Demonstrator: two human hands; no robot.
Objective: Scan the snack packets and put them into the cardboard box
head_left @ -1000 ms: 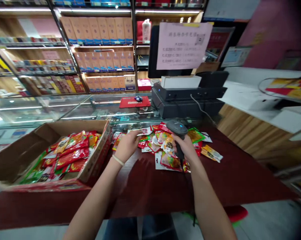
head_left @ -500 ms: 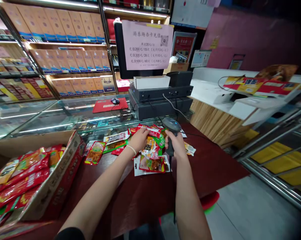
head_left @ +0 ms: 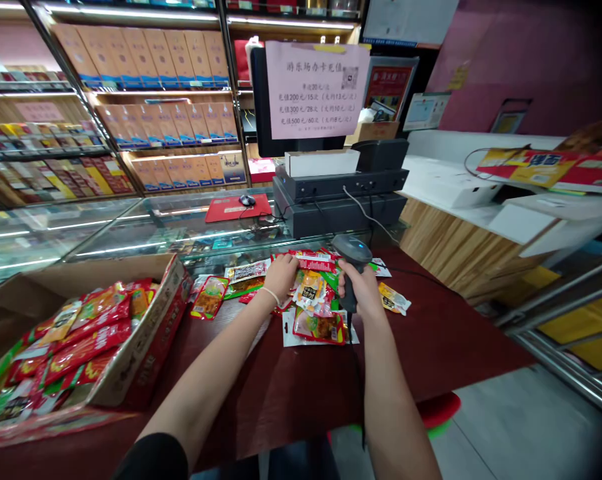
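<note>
My right hand (head_left: 361, 288) is wrapped round the handle of a dark barcode scanner (head_left: 351, 249), which shows a small blue light on its head. The scanner's cable hangs below the hand. My left hand (head_left: 282, 275) is closed on the end of a red snack packet (head_left: 317, 265), just left of the scanner; its fingertips are partly hidden. Beneath lies a heap of snack packets, among them an orange and white packet (head_left: 311, 291) and a red-edged packet (head_left: 321, 327). Another red-edged packet (head_left: 209, 297) lies left of my left hand.
An open cardboard box (head_left: 153, 340) full of snack packets stands at the left of the dark red table (head_left: 281, 393). Behind are a glass counter (head_left: 115, 230), a red mouse pad (head_left: 225, 209) and a monitor with a paper sign (head_left: 315, 93). Metal railings (head_left: 575, 363) stand at right.
My view has turned a little to the left, so more of the box shows. Both hands keep their grips, with the scanner and red packet close together.
</note>
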